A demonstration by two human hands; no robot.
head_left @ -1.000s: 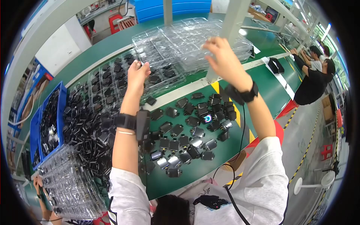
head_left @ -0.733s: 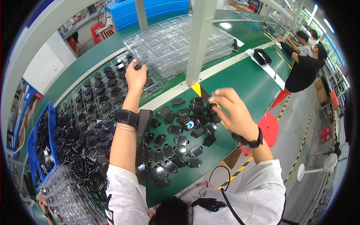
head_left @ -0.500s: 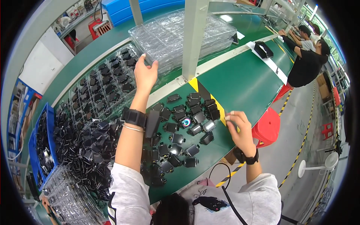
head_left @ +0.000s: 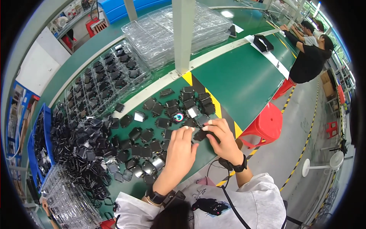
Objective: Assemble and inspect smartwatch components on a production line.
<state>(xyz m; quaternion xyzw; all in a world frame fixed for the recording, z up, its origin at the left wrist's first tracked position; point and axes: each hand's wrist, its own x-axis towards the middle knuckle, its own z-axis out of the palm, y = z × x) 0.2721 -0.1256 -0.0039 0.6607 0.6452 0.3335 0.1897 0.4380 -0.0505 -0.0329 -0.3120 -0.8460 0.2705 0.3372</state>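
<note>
Many small black square smartwatch bodies lie loose on the green bench, and one of them, a watch with a lit colourful screen [head_left: 178,116], stands out. My left hand [head_left: 180,154] is among them, palm down, its fingers bent forward and its thumb apart. Close on its right, my right hand [head_left: 225,144] reaches in with curved fingers and the thumb spread away. A dark watch body [head_left: 200,134] sits between the two sets of fingertips, touching or nearly touching them. No watch shows clearly gripped in either hand.
A clear compartment tray [head_left: 108,76] filled with watch bodies lies at the far left, beside stacked clear trays [head_left: 160,38]. Left are a dark heap of parts [head_left: 84,149] and a blue bin [head_left: 46,133]. A metal post [head_left: 183,38] rises ahead; a red stool [head_left: 268,120] stands right.
My left hand has come back from the compartment tray to the loose watches. My right hand has moved left from the bench edge to meet it. The view has shifted slightly.
</note>
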